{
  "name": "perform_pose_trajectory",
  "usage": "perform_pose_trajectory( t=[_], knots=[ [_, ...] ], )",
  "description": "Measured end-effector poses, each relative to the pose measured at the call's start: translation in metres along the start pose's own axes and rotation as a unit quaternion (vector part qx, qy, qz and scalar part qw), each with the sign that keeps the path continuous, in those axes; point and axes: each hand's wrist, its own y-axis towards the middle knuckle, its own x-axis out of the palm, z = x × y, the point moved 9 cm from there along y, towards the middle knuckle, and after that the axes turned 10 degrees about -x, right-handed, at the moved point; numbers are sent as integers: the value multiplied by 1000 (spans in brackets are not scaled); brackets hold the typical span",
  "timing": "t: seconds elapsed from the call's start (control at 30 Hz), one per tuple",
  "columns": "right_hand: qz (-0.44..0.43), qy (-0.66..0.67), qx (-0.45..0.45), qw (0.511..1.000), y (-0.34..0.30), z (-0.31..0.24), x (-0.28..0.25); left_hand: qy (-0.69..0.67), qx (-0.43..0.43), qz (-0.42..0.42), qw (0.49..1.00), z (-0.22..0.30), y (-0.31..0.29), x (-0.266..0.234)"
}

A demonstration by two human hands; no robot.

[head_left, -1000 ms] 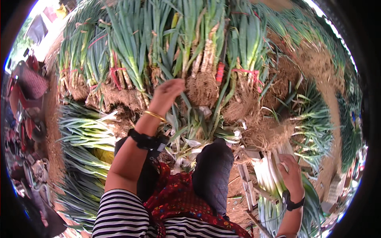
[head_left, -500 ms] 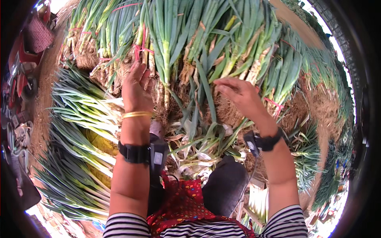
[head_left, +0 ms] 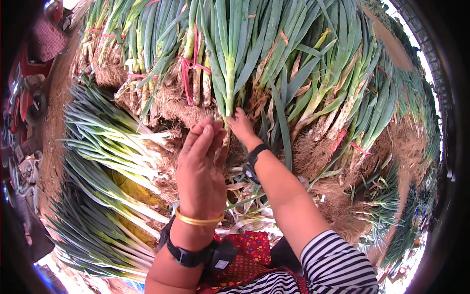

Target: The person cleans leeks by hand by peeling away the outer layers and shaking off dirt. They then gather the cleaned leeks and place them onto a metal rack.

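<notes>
A tall green onion [head_left: 229, 85] stands upright in front of me, its pale lower stem coming down between my hands. My right hand [head_left: 241, 128] reaches across from the right, thumb and fingers closed on this stem just above its root end. My left hand [head_left: 200, 169] is close by on the left, fingers loosely curved and slightly apart, fingertips beside the lower stem; nothing shows in its palm. Behind stand bundles of green onions [head_left: 303, 63] with brown roots. Pink tape [head_left: 186, 73] ties a bundle just left of the stem.
Loose green onions [head_left: 107, 147] lie at the left with their white ends toward me, over a yellow sheet [head_left: 129, 188]. Tangled roots [head_left: 318, 152] and peeled leaves [head_left: 249, 220] cover the ground in front. At the far left stands a red vehicle [head_left: 32, 61] with a dark wheel.
Both hands have come together at the single stem: the right moved left and down and closed on it, the left moved right and down. The view has shifted, so the bundles appear larger.
</notes>
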Motion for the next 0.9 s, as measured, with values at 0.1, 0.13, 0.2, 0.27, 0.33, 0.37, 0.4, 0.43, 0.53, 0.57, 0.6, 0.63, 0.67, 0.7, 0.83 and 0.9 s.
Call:
perform_pose_trajectory(
  t=[0.1, 0.13, 0.2, 0.27, 0.33, 0.37, 0.4, 0.43, 0.53, 0.57, 0.6, 0.63, 0.67, 0.7, 0.83, 0.9],
  knots=[
    [-57, -39, 69, 995, -4, 7, 21, -16, -17, 5, 1000, 3, 2, -8],
    [-35, -89, 81, 992, -4, 8, 18, -25, -16, -5, 1000, 4, 4, -10],
    [6, -96, 86, 992, -4, 3, 8, -28, -20, -3, 999, 8, 6, -13],
    [-18, -106, 7, 994, -9, -35, 9, -33, -21, 3, 999, 14, 8, -23],
    [38, -90, -43, 994, -16, -55, -5, -22, -3, 11, 1000, 24, 5, -28],
    [73, -52, -70, 994, -17, -65, -16, -28, 1, 7, 1000, 28, 2, -26],
    [108, -18, -96, 989, -23, -76, -33, -29, -5, -6, 1000, 29, -1, -23],
    [95, 279, 28, 955, -31, -69, -30, -24, -9, -7, 1000, 27, -1, -23],
    [149, -6, -59, 987, -60, -140, -107, 7, -10, -51, 999, 18, 5, -16],
    [177, -76, -120, 974, -72, -150, -120, 22, -7, -75, 997, 16, 7, -13],
    [205, -153, -176, 950, -88, -162, -129, 37, -8, -106, 994, 13, 9, -6],
    [180, -100, -162, 965, -103, -163, -130, 181, 90, -136, 970, 21, 10, -1],
    [161, -47, -149, 975, -121, -172, -132, 310, 193, -174, 915, 21, 5, 10],
    [168, -50, -154, 972, -145, -194, -145, 253, 123, -148, 948, 8, 7, 13],
    [161, -132, -192, 959, -215, -244, -133, 452, 284, -290, 794, -17, 7, 14],
    [156, -194, -216, 944, -253, -248, -146, 331, 68, -259, 905, -46, -15, 42]
  ],
)
